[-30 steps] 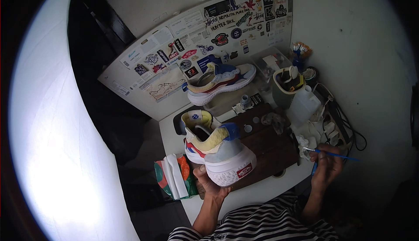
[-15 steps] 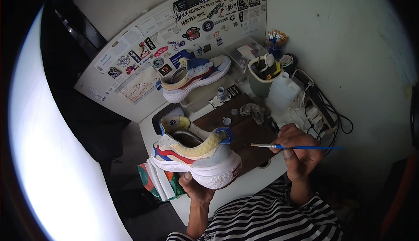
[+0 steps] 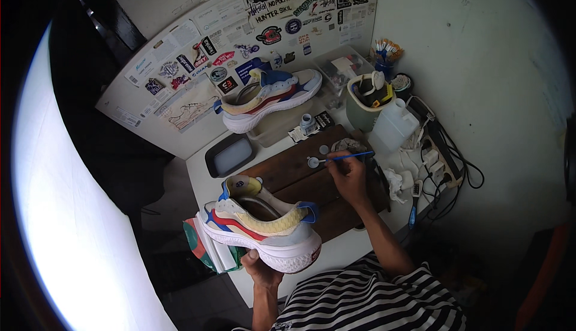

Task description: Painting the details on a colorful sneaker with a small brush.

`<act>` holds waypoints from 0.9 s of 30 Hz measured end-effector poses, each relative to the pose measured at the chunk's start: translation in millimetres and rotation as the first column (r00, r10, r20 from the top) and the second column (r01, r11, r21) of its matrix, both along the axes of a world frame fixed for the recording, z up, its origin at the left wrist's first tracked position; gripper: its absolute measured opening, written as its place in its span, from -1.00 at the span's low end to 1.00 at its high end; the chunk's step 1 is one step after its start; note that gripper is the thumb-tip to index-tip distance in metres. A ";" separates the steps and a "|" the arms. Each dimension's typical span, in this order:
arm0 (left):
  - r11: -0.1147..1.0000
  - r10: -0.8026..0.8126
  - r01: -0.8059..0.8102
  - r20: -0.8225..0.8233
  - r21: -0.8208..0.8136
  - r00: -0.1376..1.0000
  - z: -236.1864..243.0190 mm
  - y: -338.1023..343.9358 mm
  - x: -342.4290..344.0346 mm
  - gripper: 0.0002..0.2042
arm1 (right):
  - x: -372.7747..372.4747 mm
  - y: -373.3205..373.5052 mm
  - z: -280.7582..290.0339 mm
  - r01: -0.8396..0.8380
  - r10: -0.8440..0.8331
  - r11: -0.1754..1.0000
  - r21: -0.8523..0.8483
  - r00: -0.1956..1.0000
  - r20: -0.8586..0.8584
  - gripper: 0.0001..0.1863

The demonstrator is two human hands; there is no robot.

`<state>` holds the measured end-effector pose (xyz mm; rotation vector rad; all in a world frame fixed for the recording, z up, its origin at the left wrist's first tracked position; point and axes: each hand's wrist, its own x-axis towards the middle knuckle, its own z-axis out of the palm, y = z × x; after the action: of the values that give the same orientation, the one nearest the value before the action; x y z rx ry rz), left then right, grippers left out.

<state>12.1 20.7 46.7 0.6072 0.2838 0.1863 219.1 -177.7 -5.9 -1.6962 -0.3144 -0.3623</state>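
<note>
My left hand [image 3: 262, 269] is closed on a multicoloured sneaker [image 3: 279, 235] from below, its thumb against the white sole. The shoe has a red stripe, blue patches, a yellowish collar and a metal spring shape inside. My right hand [image 3: 348, 178] pinches a thin blue paintbrush [image 3: 351, 155] over the dark wooden board. The brush tip is at a small round cap [image 3: 313, 162] holding pale grey paint. Beyond it stands a small open paint bottle [image 3: 308, 123]. A matching sneaker [image 3: 273, 100] rests on a clear plastic box [image 3: 279, 126] at the back.
A black tray [image 3: 230, 156] stands left of the wooden board [image 3: 288, 178]. On the right are a green bin [image 3: 364, 106], a white jug [image 3: 396, 124], a blue-handled brush [image 3: 413, 208] and a power strip [image 3: 447, 166] with cables. A sticker-covered panel [image 3: 198, 37] stands behind.
My right hand has moved forward and left with the paintbrush, bringing its tip to the paint cap. The sneaker in my left hand has shifted slightly left and down in view.
</note>
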 end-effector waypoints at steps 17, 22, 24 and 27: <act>0.997 0.082 -0.082 -0.018 -0.007 0.997 -1.3 5.1 5.3 -0.25 | 1.7 14.6 1.8 0.047 -0.036 0.990 -0.130 0.996 0.081 -0.90; 0.996 0.089 -0.090 -0.020 -0.026 0.996 -6.6 7.4 3.9 -0.25 | 0.1 16.4 3.7 0.030 -0.027 0.990 -0.137 0.999 0.024 -0.90; 0.994 0.102 -0.102 -0.021 -0.024 0.995 -5.2 5.7 4.5 -0.25 | -1.0 16.3 4.2 0.051 -0.041 0.987 -0.151 0.997 0.065 -0.90; 0.995 0.103 -0.103 -0.021 -0.005 0.994 1.0 2.7 5.9 -0.25 | -0.5 17.2 0.8 0.064 -0.053 0.989 -0.134 0.995 0.082 -0.90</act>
<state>17.9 23.4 47.7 0.5887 0.3365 0.2787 218.6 -160.6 -5.1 -1.8311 -0.3540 -0.4599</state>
